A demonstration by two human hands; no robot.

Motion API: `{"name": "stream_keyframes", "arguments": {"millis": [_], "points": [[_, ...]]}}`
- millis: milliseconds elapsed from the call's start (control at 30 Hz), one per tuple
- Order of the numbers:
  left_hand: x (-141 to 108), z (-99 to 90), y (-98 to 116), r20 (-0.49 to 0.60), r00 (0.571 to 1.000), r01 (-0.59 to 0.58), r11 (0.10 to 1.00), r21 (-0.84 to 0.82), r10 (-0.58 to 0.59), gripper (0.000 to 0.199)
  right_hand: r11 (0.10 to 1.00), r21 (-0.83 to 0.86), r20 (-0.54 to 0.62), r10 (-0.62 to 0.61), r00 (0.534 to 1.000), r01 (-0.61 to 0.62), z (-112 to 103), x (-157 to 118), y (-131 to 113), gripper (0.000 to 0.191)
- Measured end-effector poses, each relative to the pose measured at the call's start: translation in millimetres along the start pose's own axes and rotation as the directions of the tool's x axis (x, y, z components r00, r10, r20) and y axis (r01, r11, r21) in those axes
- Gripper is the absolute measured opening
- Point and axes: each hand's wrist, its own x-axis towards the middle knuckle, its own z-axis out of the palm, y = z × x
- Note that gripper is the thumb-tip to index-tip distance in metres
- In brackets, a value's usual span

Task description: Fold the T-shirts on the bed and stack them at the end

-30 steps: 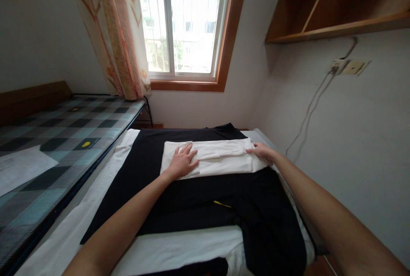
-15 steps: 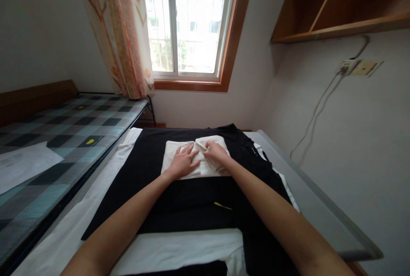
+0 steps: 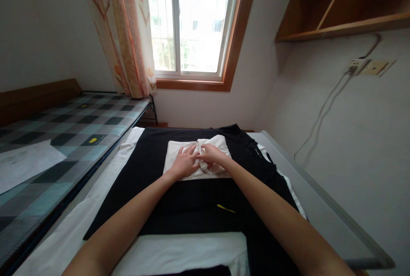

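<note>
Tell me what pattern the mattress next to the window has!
The mattress has checks in black, grey and pale blue-green, seen best in the head view.

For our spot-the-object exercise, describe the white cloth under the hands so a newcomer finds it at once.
Below the window lies a spread black garment. On it sits the small white folded cloth, pressed by both hands; the other white fabric nearby has no hand on it.
</note>
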Motion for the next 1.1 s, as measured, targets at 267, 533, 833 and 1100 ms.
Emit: {"name": "stream_keyframes", "arguments": {"millis": [267, 533, 833, 1100], "points": [[3.9, -6.7, 1.5, -0.171, 0.981, 0.058, 0.981, -0.184, -0.09, 0.04, 0.985, 0.069, -0.11, -0.152, 0.982, 0.161, -23.9, -4.1, 25.4, 0.036], [-2.5, -11.7, 5.5, -0.086, 0.966, -0.255, 0.957, -0.142, 0.244, 0.049, 0.825, -0.526, -0.194, -0.352, 0.916, 0.206, 2.3, -8.7, 80.0, 0.062], [-6.3, -22.1, 14.1, -0.072, 0.933, -0.358, 0.924, -0.133, 0.351, 0.041, 0.822, -0.495, -0.194, -0.42, 0.886, 0.281, 4.7, -14.2, 93.0, 0.053], [-9.1, -17.4, 20.9, -0.096, 0.88, -0.469, 0.883, -0.026, 0.464, 0.028, 0.935, -0.351, -0.367, -0.189, 0.911, 0.053, -8.4, 41.8, 58.9, 0.041]]}}
